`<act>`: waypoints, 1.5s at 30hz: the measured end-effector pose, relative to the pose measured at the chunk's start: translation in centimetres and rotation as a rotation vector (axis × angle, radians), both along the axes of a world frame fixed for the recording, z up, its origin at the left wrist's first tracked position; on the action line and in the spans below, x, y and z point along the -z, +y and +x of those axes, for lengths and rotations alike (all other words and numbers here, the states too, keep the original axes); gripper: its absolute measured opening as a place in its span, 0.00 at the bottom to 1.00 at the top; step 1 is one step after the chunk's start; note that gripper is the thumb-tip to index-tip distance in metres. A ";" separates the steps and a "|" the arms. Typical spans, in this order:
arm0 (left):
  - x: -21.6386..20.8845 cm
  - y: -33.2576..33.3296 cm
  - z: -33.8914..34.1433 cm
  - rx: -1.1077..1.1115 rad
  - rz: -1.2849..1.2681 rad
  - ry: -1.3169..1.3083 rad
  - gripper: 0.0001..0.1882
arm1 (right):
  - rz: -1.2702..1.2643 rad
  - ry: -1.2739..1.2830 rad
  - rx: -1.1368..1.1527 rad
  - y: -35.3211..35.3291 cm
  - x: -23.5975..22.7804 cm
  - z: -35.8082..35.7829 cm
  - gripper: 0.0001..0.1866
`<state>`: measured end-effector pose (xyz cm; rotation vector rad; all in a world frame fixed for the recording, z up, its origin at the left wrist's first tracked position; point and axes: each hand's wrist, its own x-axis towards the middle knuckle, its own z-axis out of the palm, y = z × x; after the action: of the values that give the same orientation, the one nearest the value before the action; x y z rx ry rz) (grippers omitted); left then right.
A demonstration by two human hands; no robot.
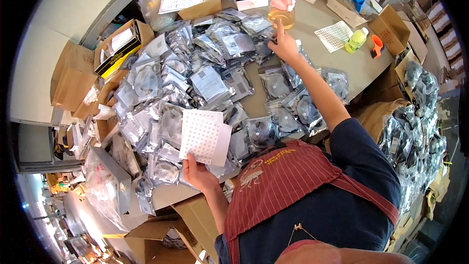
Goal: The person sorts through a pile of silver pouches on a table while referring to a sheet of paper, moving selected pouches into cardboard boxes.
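My left hand [196, 172] is closed on white sheets of small round stickers [201, 134], pinching their lower edge over the near side of the pile. At the far side, my right hand [284, 48] reaches out with the index finger stretched forward and the thumb apart. It is at the right edge of a large pile of silvery plastic bags [210, 80], just short of a jar of amber liquid with a pink lid [282, 12]. Its other fingers are partly hidden. Several flat bags with dark coiled parts [262, 131] lie nearer my body, left of my right forearm.
On the right stand a yellow-green bottle [356, 40], an orange tape dispenser [376, 46] and another sticker sheet [333, 36]. Cardboard boxes [75, 76] line the left side. A heap of bagged dark parts [415, 132] rises beyond the table's right edge.
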<state>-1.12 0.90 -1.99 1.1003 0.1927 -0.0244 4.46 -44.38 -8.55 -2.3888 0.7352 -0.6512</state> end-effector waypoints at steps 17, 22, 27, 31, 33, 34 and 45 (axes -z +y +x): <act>-0.1 -1.6 0.9 0.102 0.042 0.018 0.15 | 0.305 -0.095 -0.836 3.4 -10.9 -9.4 0.28; 0.3 -1.8 0.8 0.146 0.027 0.000 0.15 | 0.407 0.069 -0.975 8.1 -4.2 -8.8 0.25; -0.9 -1.6 0.3 0.118 0.037 -0.006 0.15 | 0.828 -0.055 -0.747 8.3 -3.4 -10.1 0.13; 0.7 0.5 0.8 0.155 0.098 0.030 0.13 | 0.550 0.357 -0.593 4.0 -3.4 -11.3 0.09; 0.9 0.6 0.7 0.228 0.133 0.059 0.13 | 0.516 0.510 -0.647 3.7 -3.2 -12.0 0.10; 1.0 0.5 0.7 0.266 0.150 0.073 0.13 | 0.498 0.585 -0.671 3.7 -3.1 -12.1 0.11; 0.3 -3.8 0.3 0.490 0.352 -0.021 0.12 | -0.473 0.469 -0.691 8.0 1.8 -10.7 0.08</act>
<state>-0.78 -2.94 -2.33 1.4767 -0.1000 -0.4302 -6.27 -36.34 -10.34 -3.0154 -0.1387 0.0457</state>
